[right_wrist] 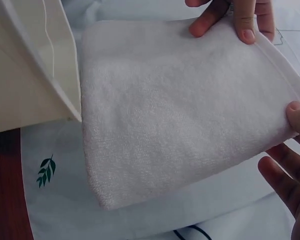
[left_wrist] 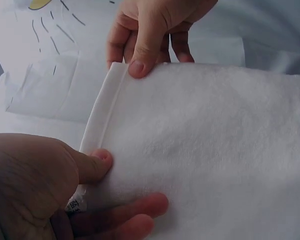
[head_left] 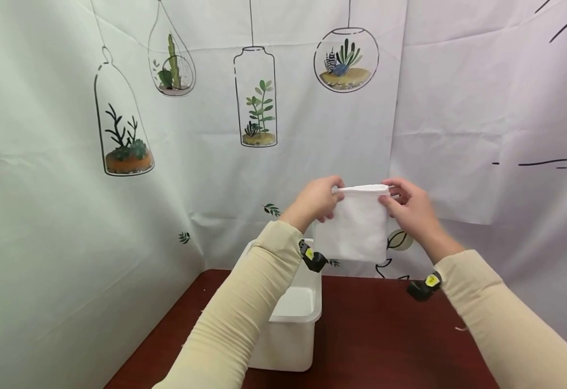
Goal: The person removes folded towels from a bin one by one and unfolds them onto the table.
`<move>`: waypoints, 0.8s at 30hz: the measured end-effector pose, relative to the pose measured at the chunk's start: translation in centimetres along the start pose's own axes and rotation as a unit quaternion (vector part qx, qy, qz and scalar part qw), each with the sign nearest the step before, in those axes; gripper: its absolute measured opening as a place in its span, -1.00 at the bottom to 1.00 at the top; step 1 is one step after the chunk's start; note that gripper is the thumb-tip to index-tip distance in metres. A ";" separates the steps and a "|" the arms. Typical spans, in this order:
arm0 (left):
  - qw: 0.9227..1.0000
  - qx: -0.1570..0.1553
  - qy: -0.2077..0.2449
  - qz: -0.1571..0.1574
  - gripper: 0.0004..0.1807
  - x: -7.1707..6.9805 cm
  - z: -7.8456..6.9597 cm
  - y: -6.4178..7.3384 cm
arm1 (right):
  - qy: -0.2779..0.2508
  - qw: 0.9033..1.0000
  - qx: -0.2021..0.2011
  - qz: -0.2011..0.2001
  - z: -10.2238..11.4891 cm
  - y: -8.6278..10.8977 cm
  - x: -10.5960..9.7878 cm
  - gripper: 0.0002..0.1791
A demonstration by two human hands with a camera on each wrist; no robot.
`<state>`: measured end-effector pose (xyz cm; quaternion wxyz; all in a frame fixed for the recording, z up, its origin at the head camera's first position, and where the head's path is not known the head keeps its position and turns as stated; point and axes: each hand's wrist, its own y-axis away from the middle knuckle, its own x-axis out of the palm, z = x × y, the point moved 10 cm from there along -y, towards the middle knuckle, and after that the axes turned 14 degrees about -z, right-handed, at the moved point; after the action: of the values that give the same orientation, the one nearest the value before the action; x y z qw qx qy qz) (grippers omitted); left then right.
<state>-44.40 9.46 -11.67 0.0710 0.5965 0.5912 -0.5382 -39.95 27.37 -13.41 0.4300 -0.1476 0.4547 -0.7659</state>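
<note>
A folded white towel (head_left: 356, 229) hangs in the air between both hands, above the dark red table. At its upper left corner my left hand (head_left: 318, 199) pinches the hemmed top edge; a small printed tag (left_wrist: 77, 204) shows beside the thumb in the left wrist view. My right hand (head_left: 409, 208) pinches the upper right corner, thumb in front and fingers behind. The towel's terry surface (right_wrist: 175, 110) faces the right wrist camera, its lower edge hanging free. Just left of and below the towel stands a white plastic bin (head_left: 283, 337), partly hidden by my left forearm.
The bin rests on the dark red table (head_left: 385, 335), toward its left side. Behind the table hangs a white cloth backdrop (head_left: 205, 162) printed with plants in glass jars, and more cloth closes off the left side. A black camera (head_left: 424, 287) is strapped at the right wrist.
</note>
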 end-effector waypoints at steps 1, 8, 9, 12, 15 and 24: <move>1.000 -0.002 -0.001 -0.002 -0.85 0.3 -0.1 0.1 | 0.002 1.000 -0.003 -0.001 -0.1 0.2 -0.3 -0.63; 1.000 -0.006 -0.015 -0.005 -0.90 2.3 -1.2 1.5 | 0.020 1.000 -0.010 -0.002 -1.2 1.9 -2.1 -0.63; 1.000 -0.008 -0.018 -0.009 -0.91 2.5 -1.2 1.8 | 0.022 1.000 -0.009 -0.002 -1.4 2.2 -2.3 -0.63; 0.999 -0.003 -0.038 -0.023 -0.91 3.2 -1.7 2.8 | 0.020 1.000 0.000 0.000 -2.0 3.4 -2.7 -0.62; 0.996 0.009 -0.074 -0.043 -0.89 3.9 -2.2 4.0 | 0.023 1.000 0.011 0.003 -2.9 4.8 -3.1 -0.62; 0.991 -0.013 -0.112 -0.074 -0.88 6.7 -2.1 7.7 | 0.030 0.999 0.019 0.018 -5.7 8.8 -3.8 -0.61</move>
<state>-39.05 12.93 -19.94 0.1044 0.4858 0.6289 -0.5980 -36.60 31.72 -23.12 0.4324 -0.1087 0.4554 -0.7706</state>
